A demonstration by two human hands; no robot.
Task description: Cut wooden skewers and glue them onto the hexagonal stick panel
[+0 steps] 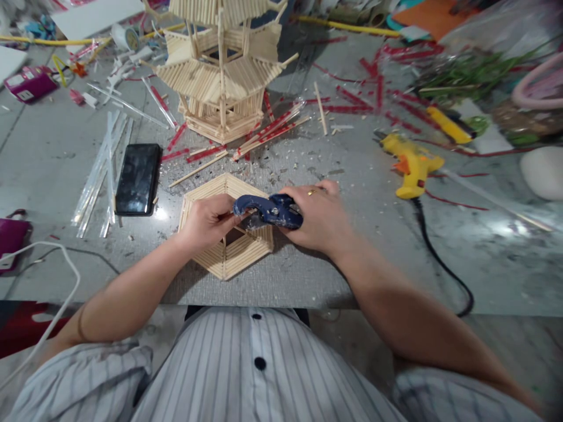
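Note:
My right hand is wrapped around a blue pipe cutter, whose curved jaw points left. Close against that jaw, my left hand is closed in a pinch. A small pale bit shows within the jaw, but what the left fingers hold is mostly hidden. Beneath both hands lies a flat hexagonal frame of wooden sticks with an opening in its middle. Behind it stands a tiered pagoda model made of the same sticks.
A black phone and clear glue sticks lie left. A yellow glue gun with a black cord rests right. Red-marked sticks lie by the pagoda's base. Near the back right is a yellow utility knife.

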